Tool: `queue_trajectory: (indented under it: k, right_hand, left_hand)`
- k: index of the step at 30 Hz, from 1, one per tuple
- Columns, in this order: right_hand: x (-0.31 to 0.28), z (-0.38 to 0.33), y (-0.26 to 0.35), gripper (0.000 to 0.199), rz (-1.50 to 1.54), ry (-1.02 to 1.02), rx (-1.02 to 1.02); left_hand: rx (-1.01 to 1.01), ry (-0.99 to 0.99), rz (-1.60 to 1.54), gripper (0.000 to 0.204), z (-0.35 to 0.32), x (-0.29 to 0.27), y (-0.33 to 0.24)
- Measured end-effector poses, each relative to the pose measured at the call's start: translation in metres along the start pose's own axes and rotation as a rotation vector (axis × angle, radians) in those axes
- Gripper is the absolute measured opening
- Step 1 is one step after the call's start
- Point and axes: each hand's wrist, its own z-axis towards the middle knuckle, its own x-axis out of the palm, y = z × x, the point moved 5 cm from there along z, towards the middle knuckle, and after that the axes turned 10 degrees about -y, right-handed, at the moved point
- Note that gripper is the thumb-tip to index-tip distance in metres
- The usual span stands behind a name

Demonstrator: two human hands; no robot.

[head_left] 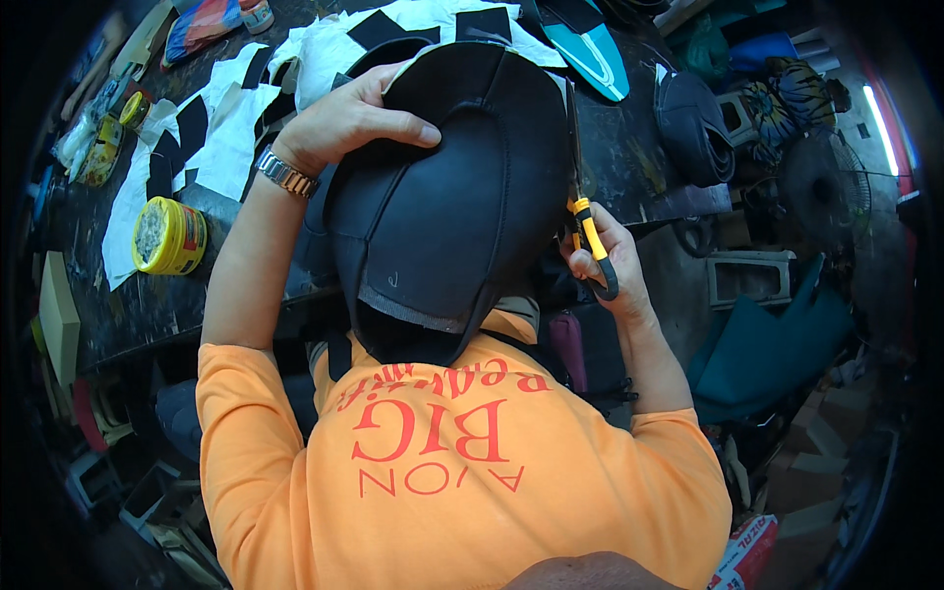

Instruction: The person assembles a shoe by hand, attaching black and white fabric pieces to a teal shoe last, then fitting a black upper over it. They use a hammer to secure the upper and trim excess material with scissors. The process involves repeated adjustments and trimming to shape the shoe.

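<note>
A large black stitched cover [442,206], rounded at the top and with curved seams, is held up in front of my chest. My left hand [344,123] grips its upper left rim, thumb pressed on the near face and fingers hidden behind. Scissors [588,231] with yellow and black handles are in my right hand [619,251], beside the cover's right edge. Their blades point upward along that edge; whether they touch the material I cannot tell. A greyish strip crosses the lower part of the cover, near its hollow opening.
Behind the cover stands a dark worktable [108,305] with white cloth-like pieces [231,108], black patches and a yellow tub [169,236]. A rolled black piece [693,128] and a teal pointed piece [590,54] lie farther right. A fan [826,187] and green sheeting [762,349] are at right.
</note>
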Motion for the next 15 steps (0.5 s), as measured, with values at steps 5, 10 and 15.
queue_trajectory:
  k: [5, 10, 15]
  right_hand:
    - [-0.007, 0.0, 0.0, 0.044, -0.034, -0.011, 0.066]
    - [-0.015, 0.011, 0.02, 0.054, -0.115, 0.055, 0.037]
    - [-0.019, 0.015, 0.033, 0.059, -0.092, 0.117, 0.027]
  left_hand:
    - [-0.014, 0.006, 0.014, 0.049, 0.001, 0.0, 0.001]
    - [-0.022, 0.063, 0.014, 0.048, 0.005, 0.008, -0.003]
    - [-0.016, 0.096, 0.01, 0.047, 0.006, 0.011, -0.008]
